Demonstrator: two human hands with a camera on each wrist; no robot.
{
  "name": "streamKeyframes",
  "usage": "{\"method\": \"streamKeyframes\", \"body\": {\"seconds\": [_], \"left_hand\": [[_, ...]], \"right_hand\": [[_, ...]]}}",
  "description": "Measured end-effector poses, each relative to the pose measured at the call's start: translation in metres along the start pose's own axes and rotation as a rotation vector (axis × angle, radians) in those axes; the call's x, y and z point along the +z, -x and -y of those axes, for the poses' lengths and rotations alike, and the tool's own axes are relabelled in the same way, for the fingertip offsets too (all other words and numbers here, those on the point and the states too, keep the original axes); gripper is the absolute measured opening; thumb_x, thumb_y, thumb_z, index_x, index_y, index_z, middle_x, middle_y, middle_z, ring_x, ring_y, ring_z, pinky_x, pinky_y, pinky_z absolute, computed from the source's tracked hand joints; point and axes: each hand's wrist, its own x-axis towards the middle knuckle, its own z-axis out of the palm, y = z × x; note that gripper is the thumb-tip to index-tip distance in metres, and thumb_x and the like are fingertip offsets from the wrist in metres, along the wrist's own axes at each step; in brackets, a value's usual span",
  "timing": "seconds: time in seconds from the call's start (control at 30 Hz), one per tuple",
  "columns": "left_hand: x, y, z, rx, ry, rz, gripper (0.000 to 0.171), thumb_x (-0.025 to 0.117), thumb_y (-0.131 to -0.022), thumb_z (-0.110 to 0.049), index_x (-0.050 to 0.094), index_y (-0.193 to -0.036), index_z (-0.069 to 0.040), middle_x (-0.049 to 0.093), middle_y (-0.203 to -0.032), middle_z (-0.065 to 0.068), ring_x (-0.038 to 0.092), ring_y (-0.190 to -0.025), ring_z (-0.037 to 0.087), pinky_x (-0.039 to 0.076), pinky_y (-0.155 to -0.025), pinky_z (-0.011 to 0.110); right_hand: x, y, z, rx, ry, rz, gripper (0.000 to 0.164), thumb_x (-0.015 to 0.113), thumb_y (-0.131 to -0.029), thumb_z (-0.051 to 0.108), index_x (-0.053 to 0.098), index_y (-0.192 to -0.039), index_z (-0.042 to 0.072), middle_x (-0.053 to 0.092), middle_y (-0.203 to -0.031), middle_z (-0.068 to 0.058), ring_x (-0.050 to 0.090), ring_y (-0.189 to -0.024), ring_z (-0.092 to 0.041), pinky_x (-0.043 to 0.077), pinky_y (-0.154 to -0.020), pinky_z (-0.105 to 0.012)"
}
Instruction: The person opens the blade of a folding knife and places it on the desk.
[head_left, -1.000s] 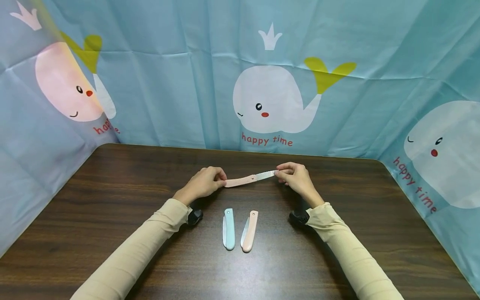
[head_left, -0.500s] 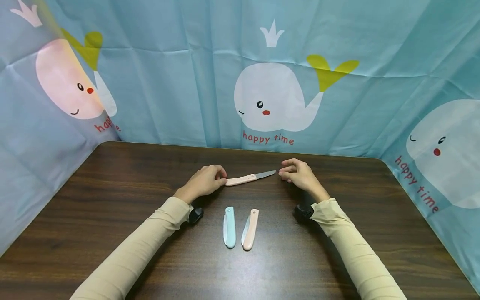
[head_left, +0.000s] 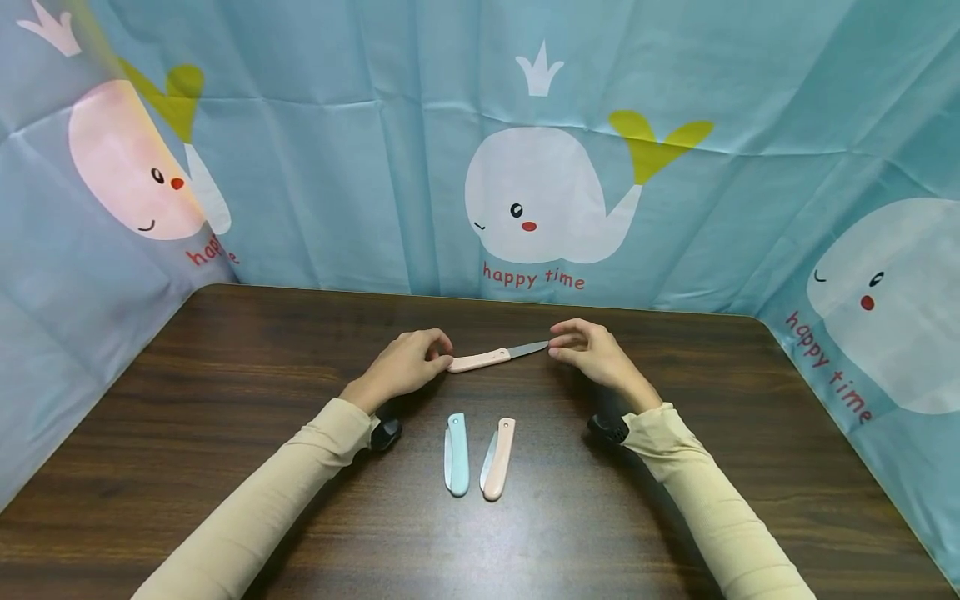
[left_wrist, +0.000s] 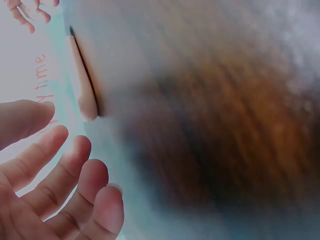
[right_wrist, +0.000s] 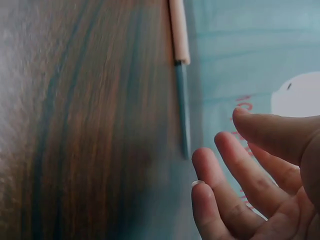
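A pink folding knife (head_left: 480,360) lies unfolded across the far part of the table, its silver blade (head_left: 529,349) pointing right. At the handle's end is my left hand (head_left: 408,363); the left wrist view shows its thumb and fingers spread, with a gap to the handle (left_wrist: 82,85). Beside the blade tip hovers my right hand (head_left: 594,357), fingers loosely bent and holding nothing, just off the blade (right_wrist: 183,110) in the right wrist view. Nearer the front, a mint folding knife (head_left: 457,455) and another pink folding knife (head_left: 498,460) lie side by side, partly folded.
The brown wooden table (head_left: 300,517) ends at a far edge against a blue curtain (head_left: 315,192) printed with whales. Black wrist devices (head_left: 386,434) sit at both beige sleeves (head_left: 262,508).
My right hand has let go of the blade tip, moved right, then come slightly back toward it. The unfolded knife has settled flat on the table. My left hand has barely moved.
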Motion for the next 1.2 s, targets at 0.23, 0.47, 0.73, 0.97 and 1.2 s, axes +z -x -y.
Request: {"method": "streamKeyframes", "body": {"seconds": [0.23, 0.47, 0.73, 0.97, 1.2], "left_hand": [[-0.003, 0.010, -0.006, 0.030, 0.034, -0.018, 0.021, 0.063, -0.097, -0.023, 0.066, -0.113, -0.010, 0.061, -0.083, 0.002, 0.049, -0.063, 0.013, 0.040, -0.060, 0.028], [-0.002, 0.022, -0.016, 0.085, 0.071, -0.038, 0.020, 0.065, -0.096, -0.021, 0.067, -0.112, -0.009, 0.063, -0.083, 0.000, 0.050, -0.064, 0.011, 0.042, -0.061, 0.027], [0.001, 0.034, -0.026, 0.141, 0.091, -0.036, 0.021, 0.066, -0.095, -0.020, 0.067, -0.113, -0.009, 0.065, -0.084, -0.002, 0.052, -0.066, 0.008, 0.044, -0.061, 0.025], [0.002, 0.047, -0.035, 0.173, 0.106, -0.026, 0.022, 0.069, -0.093, -0.018, 0.067, -0.113, -0.007, 0.066, -0.086, -0.003, 0.055, -0.068, 0.007, 0.045, -0.062, 0.024], [0.005, 0.060, -0.045, 0.206, 0.096, -0.003, 0.024, 0.071, -0.092, -0.018, 0.068, -0.114, -0.009, 0.067, -0.089, -0.005, 0.055, -0.071, 0.004, 0.046, -0.065, 0.022]], "right_hand": [[0.003, 0.014, 0.013, -0.068, 0.001, 0.047, 0.036, 0.069, -0.092, 0.008, 0.060, -0.125, -0.004, 0.071, -0.114, -0.023, 0.071, -0.102, -0.031, 0.055, -0.083, -0.030], [0.010, 0.027, 0.020, -0.142, 0.041, 0.117, 0.035, 0.069, -0.093, 0.010, 0.062, -0.124, -0.004, 0.071, -0.114, -0.021, 0.070, -0.103, -0.029, 0.055, -0.084, -0.029], [0.016, 0.040, 0.028, -0.158, 0.056, 0.180, 0.036, 0.070, -0.092, 0.013, 0.063, -0.124, -0.003, 0.069, -0.118, -0.019, 0.070, -0.103, -0.027, 0.055, -0.088, -0.036], [0.025, 0.048, 0.029, -0.172, 0.047, 0.227, 0.035, 0.071, -0.092, 0.013, 0.063, -0.123, -0.002, 0.068, -0.120, -0.018, 0.070, -0.105, -0.028, 0.056, -0.088, -0.034], [0.031, 0.054, 0.031, -0.207, 0.056, 0.281, 0.035, 0.073, -0.089, 0.012, 0.065, -0.121, -0.001, 0.069, -0.119, -0.016, 0.070, -0.104, -0.028, 0.055, -0.087, -0.031]]}}
